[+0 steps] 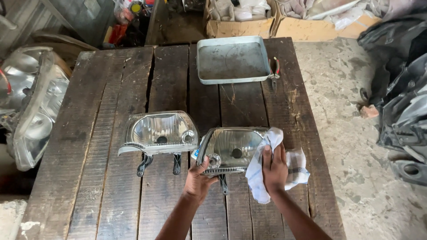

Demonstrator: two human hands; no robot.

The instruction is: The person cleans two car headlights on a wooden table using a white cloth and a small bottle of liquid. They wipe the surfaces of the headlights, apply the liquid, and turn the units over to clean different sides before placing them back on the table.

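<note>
The fingers of the right hand (274, 171) lie spread and flat over a white cloth (272, 166), pressing it against the right end of a chrome headlight reflector (231, 149); they grip nothing in a fist, the palm simply bears down through the fabric. The left hand (198, 180) curls its fingers around the lower left edge of the same reflector, thumb up near the small round socket, steadying it on the dark wooden table (111, 178). This reads as the wiping step, with one end of the housing under the cloth and the rest of its bowl bare. A second reflector (159, 132) sits just beside it to the left, untouched by either hand (its black mounting legs point toward the person). The next move, as I judge it, calls for a firm hold from the left hand while the cloth travels across the curved surface without snagging on the brackets. Farther back lie a shallow metal tray (202, 60) and red-handled pliers (275, 73), well apart from the hands.
</note>
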